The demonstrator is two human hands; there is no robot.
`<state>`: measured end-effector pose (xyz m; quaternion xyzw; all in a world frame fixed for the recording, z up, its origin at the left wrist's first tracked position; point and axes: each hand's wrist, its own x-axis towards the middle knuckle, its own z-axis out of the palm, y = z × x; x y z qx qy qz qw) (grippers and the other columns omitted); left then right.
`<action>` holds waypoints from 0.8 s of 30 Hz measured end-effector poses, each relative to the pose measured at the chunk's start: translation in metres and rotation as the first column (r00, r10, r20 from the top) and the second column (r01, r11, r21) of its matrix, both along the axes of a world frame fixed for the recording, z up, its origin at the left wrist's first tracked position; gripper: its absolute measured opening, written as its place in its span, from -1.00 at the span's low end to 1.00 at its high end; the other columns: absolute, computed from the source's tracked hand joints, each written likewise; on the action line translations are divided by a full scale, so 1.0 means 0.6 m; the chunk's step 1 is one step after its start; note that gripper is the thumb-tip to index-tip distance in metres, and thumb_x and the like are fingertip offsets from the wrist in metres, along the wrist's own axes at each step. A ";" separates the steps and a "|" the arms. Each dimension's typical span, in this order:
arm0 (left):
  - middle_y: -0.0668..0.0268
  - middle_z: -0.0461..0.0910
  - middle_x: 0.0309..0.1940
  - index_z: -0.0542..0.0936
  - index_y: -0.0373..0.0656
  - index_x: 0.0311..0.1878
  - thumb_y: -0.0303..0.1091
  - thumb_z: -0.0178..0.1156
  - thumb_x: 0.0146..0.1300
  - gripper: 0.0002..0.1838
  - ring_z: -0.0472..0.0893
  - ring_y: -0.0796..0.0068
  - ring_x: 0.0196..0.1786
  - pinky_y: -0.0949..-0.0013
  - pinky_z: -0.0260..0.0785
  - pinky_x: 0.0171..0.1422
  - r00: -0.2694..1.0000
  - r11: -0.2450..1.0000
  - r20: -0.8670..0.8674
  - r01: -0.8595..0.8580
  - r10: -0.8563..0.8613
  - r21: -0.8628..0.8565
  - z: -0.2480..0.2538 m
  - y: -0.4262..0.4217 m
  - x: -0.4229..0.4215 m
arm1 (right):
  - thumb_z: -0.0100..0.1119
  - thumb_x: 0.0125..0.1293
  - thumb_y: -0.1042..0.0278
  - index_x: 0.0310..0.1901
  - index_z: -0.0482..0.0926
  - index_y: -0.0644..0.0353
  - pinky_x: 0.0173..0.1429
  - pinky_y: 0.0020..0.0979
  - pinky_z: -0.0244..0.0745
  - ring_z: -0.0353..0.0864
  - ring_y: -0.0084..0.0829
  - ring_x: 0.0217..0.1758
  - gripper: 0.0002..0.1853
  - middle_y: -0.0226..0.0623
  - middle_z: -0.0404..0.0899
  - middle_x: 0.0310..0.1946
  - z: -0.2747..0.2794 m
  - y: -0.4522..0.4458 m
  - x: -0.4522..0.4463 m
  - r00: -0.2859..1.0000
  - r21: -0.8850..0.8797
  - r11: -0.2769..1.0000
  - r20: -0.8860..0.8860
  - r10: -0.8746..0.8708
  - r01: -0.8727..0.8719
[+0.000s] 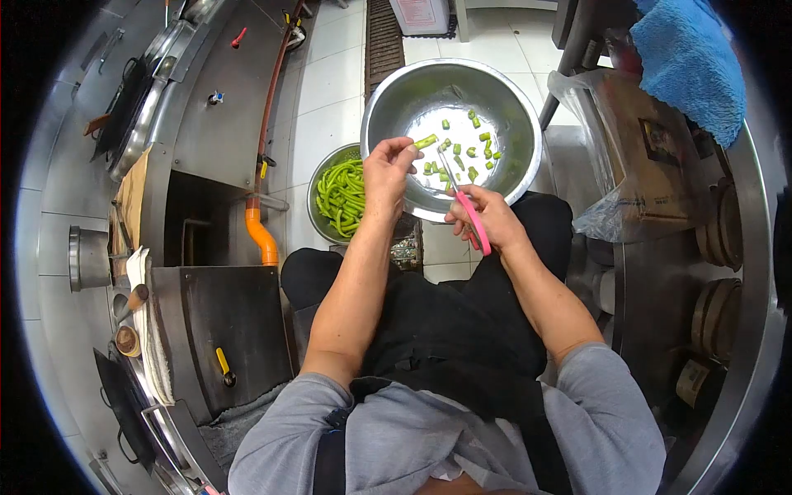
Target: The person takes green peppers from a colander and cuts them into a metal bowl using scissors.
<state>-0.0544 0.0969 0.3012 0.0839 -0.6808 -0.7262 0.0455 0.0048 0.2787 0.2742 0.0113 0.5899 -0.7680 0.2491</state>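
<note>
My left hand point(386, 172) pinches a short length of green pepper point(426, 142) over the large steel bowl point(374, 107). In my right hand point(493, 219) are scissors with pink handles point(473, 219), their blades pointing up over the bowl, just right of the held piece. Several cut green pieces point(458, 150) lie scattered on the bowl's bottom. Below and left of the bowl stands a smaller steel colander point(313, 202) heaped with long whole green peppers point(341, 194). My fingers partly hide the scissor handles.
Steel stove cabinets with an orange pipe point(261, 235) run along the left. At the right, a plastic-wrapped cardboard box point(652, 157) sits below a blue towel point(689, 66). A floor drain grate point(384, 41) and a white container point(422, 15) are ahead.
</note>
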 end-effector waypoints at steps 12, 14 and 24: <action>0.30 0.63 -0.40 0.59 -0.30 -0.13 -0.46 0.26 0.20 -0.81 0.47 0.65 -0.43 0.57 0.29 -0.33 0.972 0.972 0.092 0.222 -0.214 -0.079 0.012 0.029 0.022 | 0.30 0.26 0.19 -0.04 0.52 0.36 -0.64 -0.54 0.32 0.45 -0.59 -0.70 -0.59 -0.32 0.53 -0.57 0.002 0.008 -0.001 0.997 -0.030 0.997 -0.018 -0.073 0.073; 0.30 0.63 -0.41 0.59 -0.30 -0.13 -0.46 0.25 0.20 -0.81 0.47 0.65 -0.43 0.56 0.29 -0.32 0.972 0.972 0.114 0.215 -0.205 -0.093 0.009 0.032 0.022 | 0.29 0.26 0.17 -0.06 0.52 0.37 -0.68 -0.53 0.28 0.42 -0.59 -0.75 -0.60 -0.33 0.51 -0.61 0.005 0.008 0.001 0.996 -0.007 0.996 -0.005 -0.088 0.088; 0.26 0.63 -0.37 0.55 -0.34 -0.14 -0.51 0.23 0.19 -0.82 0.62 0.57 -0.33 0.56 0.39 -0.29 0.996 0.993 0.041 0.082 -0.078 -0.083 -0.002 0.019 0.010 | 0.31 0.24 0.22 -0.02 0.50 0.36 -0.68 -0.52 0.33 0.50 -0.54 -0.71 -0.59 -0.25 0.58 -0.54 0.006 0.004 0.001 0.998 0.011 0.998 0.034 -0.055 0.055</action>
